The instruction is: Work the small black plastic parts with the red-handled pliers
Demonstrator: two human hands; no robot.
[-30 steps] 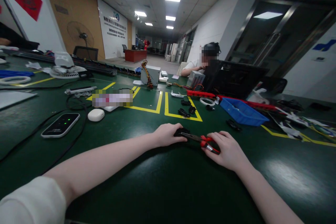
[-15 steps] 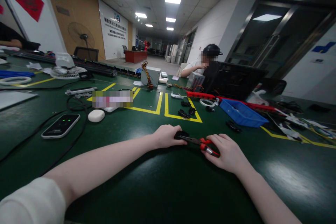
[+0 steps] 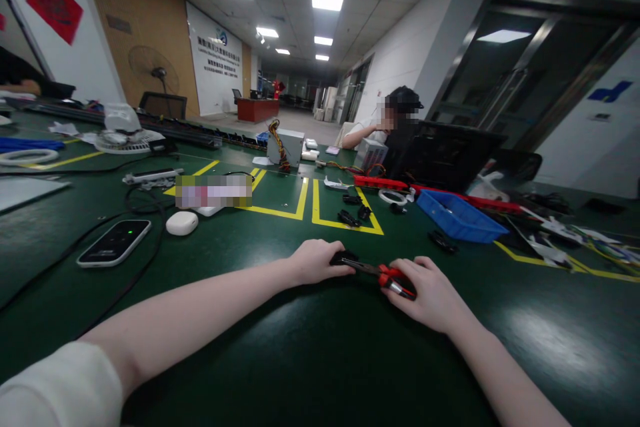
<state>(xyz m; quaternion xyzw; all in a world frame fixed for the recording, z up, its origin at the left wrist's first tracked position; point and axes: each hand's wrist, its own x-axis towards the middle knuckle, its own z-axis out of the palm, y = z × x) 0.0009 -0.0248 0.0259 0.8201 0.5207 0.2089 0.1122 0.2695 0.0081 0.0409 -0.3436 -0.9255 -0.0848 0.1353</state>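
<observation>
A dark green tabletop (image 3: 310, 347) fills the frame, with open green surface around the person's forearms. A blue plastic bin (image 3: 460, 217) sits well apart to the right, past a yellow tape line (image 3: 345, 225). A black smartphone (image 3: 114, 242) lies well apart to the left. At centre, the right hand (image 3: 430, 290) is closed on red-handled pliers (image 3: 385, 273) lying low on the tabletop. Their tip meets a small black part (image 3: 343, 257) pinned under the curled fingers of the left hand (image 3: 313, 261).

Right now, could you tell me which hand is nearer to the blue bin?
Right. The right hand, on the red pliers, sits in front of the blue bin; the left hand, on a black part, is farther left.
</observation>
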